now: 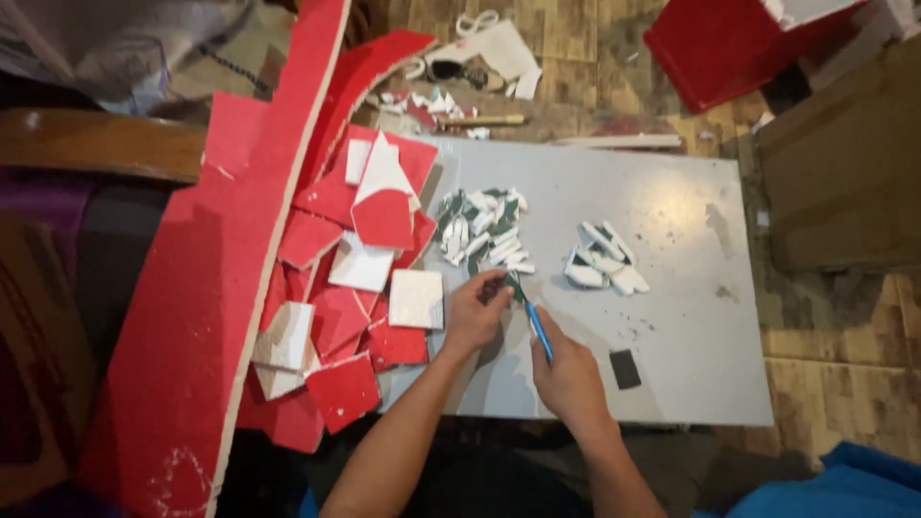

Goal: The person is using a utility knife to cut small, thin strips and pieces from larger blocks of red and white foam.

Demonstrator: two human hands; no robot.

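A single view is given, taken from a camera worn on the head and aimed steeply down. The flat grey rectangular board point(672, 249) is seen from close above, with the left hand point(475, 312) and right hand point(568, 374) framed low and central. Wooden plank flooring point(844, 384) is caught beyond the hands at the frame's edges.

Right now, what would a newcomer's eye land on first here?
The heap of broken red and white tile pieces spilling down the left side of the grey board. At the board's near edge, the left hand pinches a small green piece while the right hand holds a blue-handled tool to it. Two piles of green-and-white chips sit beyond.
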